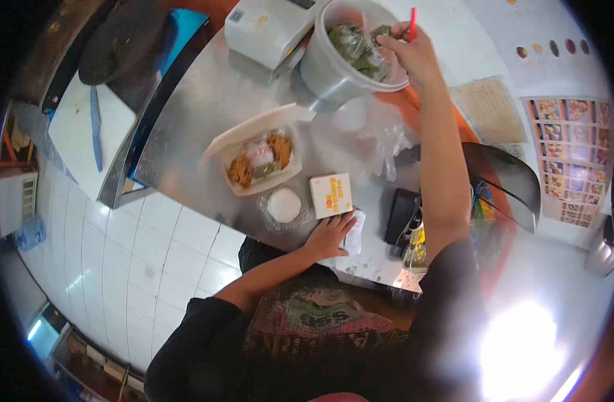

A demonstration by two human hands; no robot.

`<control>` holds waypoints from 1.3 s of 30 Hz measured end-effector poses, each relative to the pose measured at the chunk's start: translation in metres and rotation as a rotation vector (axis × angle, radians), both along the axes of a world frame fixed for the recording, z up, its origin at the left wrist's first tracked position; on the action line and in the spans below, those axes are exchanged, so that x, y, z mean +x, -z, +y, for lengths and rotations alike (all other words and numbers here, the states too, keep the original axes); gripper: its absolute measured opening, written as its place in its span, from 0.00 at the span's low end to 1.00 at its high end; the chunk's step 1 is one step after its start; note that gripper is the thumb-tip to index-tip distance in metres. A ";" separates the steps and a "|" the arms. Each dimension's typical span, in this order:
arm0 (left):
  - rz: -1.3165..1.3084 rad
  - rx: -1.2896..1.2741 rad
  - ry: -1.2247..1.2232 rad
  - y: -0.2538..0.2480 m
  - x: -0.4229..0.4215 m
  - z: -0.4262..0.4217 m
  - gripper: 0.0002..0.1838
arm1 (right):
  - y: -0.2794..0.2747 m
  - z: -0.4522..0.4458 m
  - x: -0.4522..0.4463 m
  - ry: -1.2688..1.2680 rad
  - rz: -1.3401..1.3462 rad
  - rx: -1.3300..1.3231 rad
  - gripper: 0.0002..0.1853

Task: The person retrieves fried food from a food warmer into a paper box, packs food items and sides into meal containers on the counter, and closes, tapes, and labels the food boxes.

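My right hand reaches over a white bucket, its fingers pinched on a clear plastic packet of green leaves. A narrow red piece sticks up by those fingers; its kind is unclear. More bagged leaves fill the bucket. On the steel table, my left hand lies with fingers spread at the lower edge of a small white box with orange lettering, partly over a white paper slip. Beside the box sits rice in clear plastic. An open carton holds fried pieces and a pink-white packet.
A white machine stands left of the bucket. Clear plastic bags lie below it. A black case and yellow packets are at the right. A blue knife rests on a white cutting board at far left.
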State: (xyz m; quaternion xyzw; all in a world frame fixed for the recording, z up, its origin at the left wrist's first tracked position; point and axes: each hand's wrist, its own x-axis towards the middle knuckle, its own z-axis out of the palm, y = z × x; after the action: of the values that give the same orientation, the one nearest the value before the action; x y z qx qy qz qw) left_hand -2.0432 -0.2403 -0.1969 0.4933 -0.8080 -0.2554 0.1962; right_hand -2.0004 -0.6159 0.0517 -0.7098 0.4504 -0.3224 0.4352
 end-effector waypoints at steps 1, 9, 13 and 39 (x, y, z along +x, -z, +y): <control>0.003 0.028 -0.002 0.001 0.000 0.001 0.58 | -0.011 0.031 0.006 -0.002 0.003 0.028 0.14; -0.026 0.107 0.025 0.008 -0.009 -0.001 0.57 | 0.099 0.165 0.022 -0.423 0.089 0.115 0.20; -0.041 0.200 0.068 0.012 -0.018 -0.001 0.55 | 0.114 0.184 -0.027 -0.186 0.125 0.302 0.17; -0.452 0.243 -0.034 -0.043 -0.090 -0.003 0.66 | 0.167 0.197 -0.792 1.376 0.264 -0.012 0.11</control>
State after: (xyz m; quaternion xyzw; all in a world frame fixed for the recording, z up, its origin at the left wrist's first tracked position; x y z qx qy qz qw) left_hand -2.1330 -0.2433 -0.1543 0.5712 -0.7865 -0.2304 -0.0457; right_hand -2.7923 -0.4191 -0.1155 -0.2991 0.8447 -0.4383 0.0698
